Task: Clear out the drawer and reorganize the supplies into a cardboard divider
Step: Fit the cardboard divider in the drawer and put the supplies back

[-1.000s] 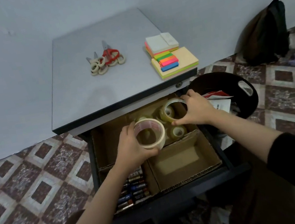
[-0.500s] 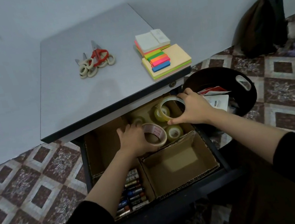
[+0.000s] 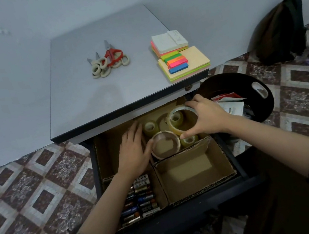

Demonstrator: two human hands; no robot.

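Drawer (image 3: 187,216) stood pulled open below the counter (image 3: 84,96). Cardboard divider (image 3: 201,192) sat inside it, split into 4 compts.

Rear-right compt.: tape rolls. Right hand (image 3: 205,117) gripped the large clear tape roll (image 3: 182,110) by its rim, w/ fingers curled over the far edge & thumb on the near edge. This roll was tilted above the smaller rolls (image 3: 150,127).

Left hand (image 3: 133,153) lay palm-down over the rear-left compt., fingers straight & together, holding nothing. Its thumb was at the left rim of the white-rimmed tape roll (image 3: 165,144), which leaned in the near-left corner of the rear-right compt.

Front-left compt.: batteries (image 3: 141,199), stacked in rows.

On the counter: scissors (image 3: 110,59) piled near centre, sticky-note pads (image 3: 179,54) at the right edge. Black bin (image 3: 247,88) stood on the floor just right of the drawer.
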